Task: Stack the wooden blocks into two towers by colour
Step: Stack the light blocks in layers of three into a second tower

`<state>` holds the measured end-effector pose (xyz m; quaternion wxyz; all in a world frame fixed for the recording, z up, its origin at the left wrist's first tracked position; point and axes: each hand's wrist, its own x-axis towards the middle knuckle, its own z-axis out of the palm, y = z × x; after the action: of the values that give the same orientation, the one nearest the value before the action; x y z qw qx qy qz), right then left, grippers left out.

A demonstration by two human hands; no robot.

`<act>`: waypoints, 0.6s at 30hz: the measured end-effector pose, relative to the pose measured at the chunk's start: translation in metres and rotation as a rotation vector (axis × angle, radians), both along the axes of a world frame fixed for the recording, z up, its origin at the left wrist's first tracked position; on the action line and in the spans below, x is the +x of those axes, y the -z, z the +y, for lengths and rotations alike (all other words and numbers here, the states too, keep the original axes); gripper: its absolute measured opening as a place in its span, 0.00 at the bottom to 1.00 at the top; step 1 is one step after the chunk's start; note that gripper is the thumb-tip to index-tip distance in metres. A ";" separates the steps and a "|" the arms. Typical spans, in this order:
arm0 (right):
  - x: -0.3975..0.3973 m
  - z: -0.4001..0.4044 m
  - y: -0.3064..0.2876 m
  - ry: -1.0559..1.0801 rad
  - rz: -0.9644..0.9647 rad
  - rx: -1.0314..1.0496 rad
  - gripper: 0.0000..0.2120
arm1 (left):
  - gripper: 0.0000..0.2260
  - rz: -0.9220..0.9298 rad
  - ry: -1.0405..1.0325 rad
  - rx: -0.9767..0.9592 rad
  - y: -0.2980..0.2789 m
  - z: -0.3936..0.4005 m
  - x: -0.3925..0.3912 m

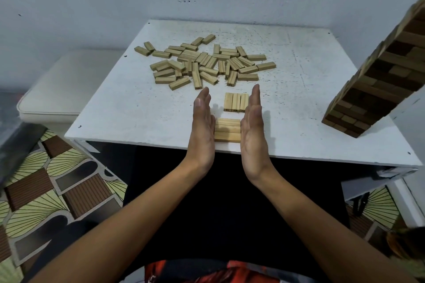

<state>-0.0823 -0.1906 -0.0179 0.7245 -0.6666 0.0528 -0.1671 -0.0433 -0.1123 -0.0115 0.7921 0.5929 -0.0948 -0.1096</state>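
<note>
Hands flat and fingers straight, we square up a layer of pale blocks [227, 130] at the near edge of the white table [142, 112]: the left hand [203, 122] presses its palm against one end of the layer and the right hand [251, 126] against the other, neither curled round anything. We count three blocks showing in that layer, side by side with their lengths running across us; whether more lie beneath we cannot tell. Just beyond, beside the right fingertips, a second row of three pale blocks [236, 102] lies with lengths pointing away from us, numbers printed on the near ends. We judge this to be the start of the pale tower, with the base being trued before the next tier goes on; the next move would call for lifting that far trio together, keeping the three tight, and setting them crosswise on the squared layer without nudging it toward the table's lip, which is close. Farther back, a loose heap of pale blocks [204, 64] sprawls over the middle of the table, several dozen by our rough count, too overlapped to number exactly. At far right one tall tower of mixed darker and lighter blocks [377, 80] stands near the table's edge, leaning in this wide-angle view
</note>
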 end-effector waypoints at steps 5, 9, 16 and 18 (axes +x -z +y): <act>0.000 -0.011 -0.002 0.102 -0.001 0.010 0.27 | 0.23 -0.093 0.016 0.125 -0.002 0.005 0.004; 0.016 -0.050 -0.018 0.257 0.016 -0.299 0.17 | 0.12 -0.361 -0.001 0.415 -0.010 0.019 0.039; 0.050 -0.110 -0.021 -0.028 0.268 -0.640 0.30 | 0.26 -0.686 0.352 0.860 -0.016 0.018 0.107; 0.053 -0.114 -0.018 -0.086 0.280 -0.630 0.33 | 0.28 -0.688 0.377 0.889 -0.014 0.014 0.114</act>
<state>-0.0294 -0.3047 0.0002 0.4751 -0.8757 0.0697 -0.0514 0.0705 -0.0985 0.0022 0.3584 0.8423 -0.3948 -0.0790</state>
